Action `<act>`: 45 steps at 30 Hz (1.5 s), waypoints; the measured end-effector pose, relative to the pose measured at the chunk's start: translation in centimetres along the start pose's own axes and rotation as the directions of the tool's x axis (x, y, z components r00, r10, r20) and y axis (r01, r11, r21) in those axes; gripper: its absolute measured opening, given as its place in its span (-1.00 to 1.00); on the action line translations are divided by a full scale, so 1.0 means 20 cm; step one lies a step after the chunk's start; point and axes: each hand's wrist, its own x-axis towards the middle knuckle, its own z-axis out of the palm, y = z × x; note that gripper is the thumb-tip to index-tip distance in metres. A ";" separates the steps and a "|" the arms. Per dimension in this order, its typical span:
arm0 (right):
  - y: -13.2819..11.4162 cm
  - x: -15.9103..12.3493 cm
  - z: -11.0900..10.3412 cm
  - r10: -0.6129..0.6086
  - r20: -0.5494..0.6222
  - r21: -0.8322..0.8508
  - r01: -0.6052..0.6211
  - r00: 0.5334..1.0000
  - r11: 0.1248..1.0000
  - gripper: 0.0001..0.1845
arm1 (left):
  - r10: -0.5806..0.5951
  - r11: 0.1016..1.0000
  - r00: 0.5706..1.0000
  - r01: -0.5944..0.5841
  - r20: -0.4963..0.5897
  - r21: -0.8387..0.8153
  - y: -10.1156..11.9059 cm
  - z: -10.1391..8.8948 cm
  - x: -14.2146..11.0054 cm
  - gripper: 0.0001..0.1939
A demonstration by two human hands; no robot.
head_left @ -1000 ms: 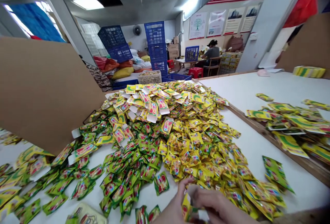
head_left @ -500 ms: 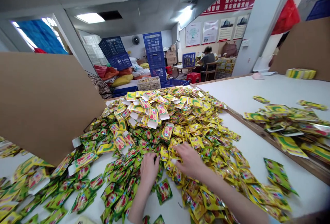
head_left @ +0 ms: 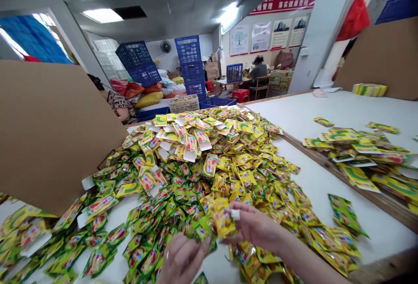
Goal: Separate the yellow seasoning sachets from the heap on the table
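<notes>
My right hand point(head_left: 253, 227) grips a yellow candy packet point(head_left: 223, 218) between thumb and fingers, holding it over the table. White tape or a cover wraps one fingertip. Close beside it on the left, my left hand point(head_left: 186, 253) has its fingers closed on a green candy packet point(head_left: 201, 228), somewhat blurred. Under and around my hands lie loose green packets point(head_left: 146, 231) to the left and loose yellow packets point(head_left: 254, 188) to the right. Behind them rises a heap of small printed boxes point(head_left: 190, 144), some with open white flaps.
A wooden strip point(head_left: 339, 175) divides the white table; more flat boxes point(head_left: 359, 144) lie beyond it. A cardboard panel point(head_left: 58, 131) stands at left, with a person point(head_left: 119, 105) behind it. Another person point(head_left: 259, 72) sits at the back near blue crates point(head_left: 189, 62).
Both hands have come up from the pile toward me and each now holds a packet, yellow in the right and green in the left. The view has shifted slightly right.
</notes>
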 end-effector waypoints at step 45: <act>-0.17 -0.15 0.02 -0.596 0.703 -0.697 0.543 0.388 -0.468 -0.73 | -0.485 0.043 0.535 0.805 0.692 -0.592 0.52 0.18 0.30 -0.55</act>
